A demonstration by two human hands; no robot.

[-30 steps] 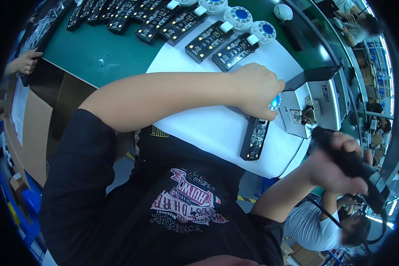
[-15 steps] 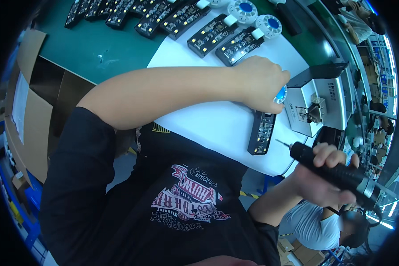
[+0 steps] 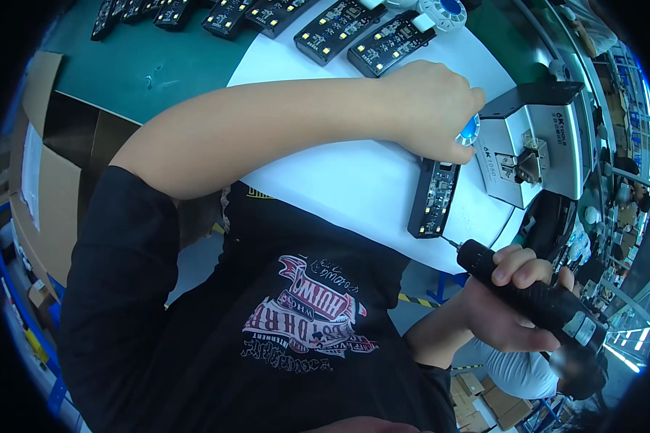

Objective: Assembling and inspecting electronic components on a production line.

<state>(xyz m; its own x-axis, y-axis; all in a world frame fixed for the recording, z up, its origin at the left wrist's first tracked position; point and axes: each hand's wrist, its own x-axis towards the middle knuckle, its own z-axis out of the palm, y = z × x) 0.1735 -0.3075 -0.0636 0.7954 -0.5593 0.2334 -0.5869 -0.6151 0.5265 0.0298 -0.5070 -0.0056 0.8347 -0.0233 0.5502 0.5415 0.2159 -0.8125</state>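
Note:
My left hand (image 3: 435,108) is closed round the far end of a black circuit-board unit (image 3: 433,200). A round white piece with a blue centre (image 3: 469,131) shows at its fingers; where the two join is hidden under the hand. The unit's near end, with small yellowish squares on its board, lies bare on the white sheet. In my right hand (image 3: 509,307) is a black electric screwdriver (image 3: 516,285), gripped round its body. Its thin bit points at the unit's near right corner, very close to it; whether they touch I cannot tell.
Right of my left hand stands a silver screw feeder (image 3: 531,155). Several similar black units (image 3: 390,45) lie along the far side, on the white sheet (image 3: 332,191) and green table (image 3: 152,72). An open cardboard box (image 3: 58,202) is at left. Another person (image 3: 509,364) sits at lower right.
The screwdriver has moved left, bringing its bit from beside the unit to its near corner. My left hand keeps its hold on the unit. The whole view has shifted slightly.

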